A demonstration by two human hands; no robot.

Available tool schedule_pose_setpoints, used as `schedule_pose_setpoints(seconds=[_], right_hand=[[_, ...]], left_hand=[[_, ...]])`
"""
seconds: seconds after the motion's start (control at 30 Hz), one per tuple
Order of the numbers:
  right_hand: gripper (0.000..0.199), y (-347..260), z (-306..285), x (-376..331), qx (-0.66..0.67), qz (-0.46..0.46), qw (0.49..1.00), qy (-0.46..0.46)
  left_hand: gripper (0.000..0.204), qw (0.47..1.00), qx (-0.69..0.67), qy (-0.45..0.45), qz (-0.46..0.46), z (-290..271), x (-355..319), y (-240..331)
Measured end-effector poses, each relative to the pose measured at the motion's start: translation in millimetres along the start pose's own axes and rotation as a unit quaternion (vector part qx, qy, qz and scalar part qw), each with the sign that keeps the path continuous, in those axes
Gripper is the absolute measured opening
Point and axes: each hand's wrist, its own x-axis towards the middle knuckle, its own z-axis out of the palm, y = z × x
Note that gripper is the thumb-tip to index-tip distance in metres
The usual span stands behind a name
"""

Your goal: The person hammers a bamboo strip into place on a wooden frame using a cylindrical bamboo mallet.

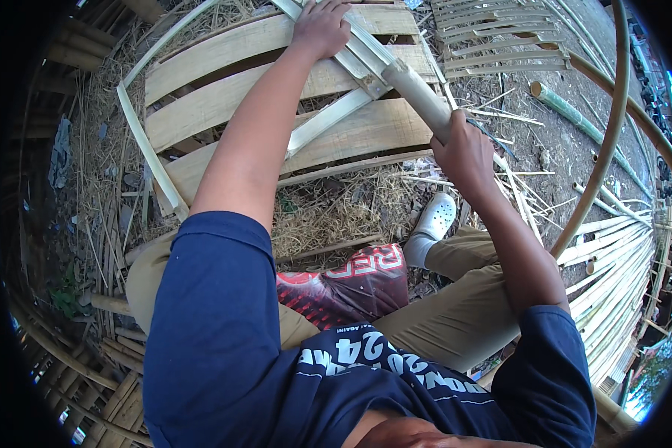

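Note:
My right hand [464, 153] is wrapped around the lower end of a thick, pale, cylindrical handle [420, 95]. A long, straight, pale piece extends from the handle up and left toward my other hand; I cannot make out whether it is a blade. At the top, my left hand [321, 31] is closed over a split bamboo strip [356, 66], pressing it near the slatted wooden platform [239, 104]. Another bamboo strip [328, 122] lies slantwise over the slats, below the handle's far end.
A bent bamboo strip [138, 138] leans at the platform's left. Right of it lie a slatted bamboo piece [496, 37], a green bamboo pole [575, 116] and a pile of split bamboo [612, 261]. A dark red printed sheet [351, 287] rests between my legs. Shavings cover the ground.

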Motion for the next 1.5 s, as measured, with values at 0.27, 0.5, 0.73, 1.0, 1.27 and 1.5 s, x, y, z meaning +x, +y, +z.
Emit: schedule_pose_setpoints(seconds=[0.27,0.5,0.73,1.0,1.27,1.5], right_hand=[[0.042,-12.5,0.6,-10.4,0.05,-0.058,0.997,-0.001],[0.041,-31.2,10.0,-9.2,0.086,-0.084,0.992,0.028],[0.038,-18.9,-0.4,-17.5,0.14,-0.146,0.947,0.248],[0.029,-23.2,-10.8,-6.4,0.073,-0.051,0.991,0.097],[0.03,-10.9,6.7,-9.4,0.045,-0.07,0.995,0.047],[0.036,-19.2,10.6,-13.0,0.119,-0.125,0.967,0.186]], left_hand=[[0.054,1.0,0.012,0.011,0.001,2.8,-1.6,-13.4],[0.051,0.982,0.09,0.149,0.068,19.5,-2.6,-67.5],[0.053,1.0,0.007,0.021,0.005,0.8,-1.4,-20.5],[0.053,1.0,0.016,0.016,0.003,3.3,-1.4,-24.8],[0.054,1.0,0.001,0.002,0.0,2.0,-2.3,-15.1],[0.054,1.0,0.01,0.009,0.002,1.1,-1.4,-22.3]])
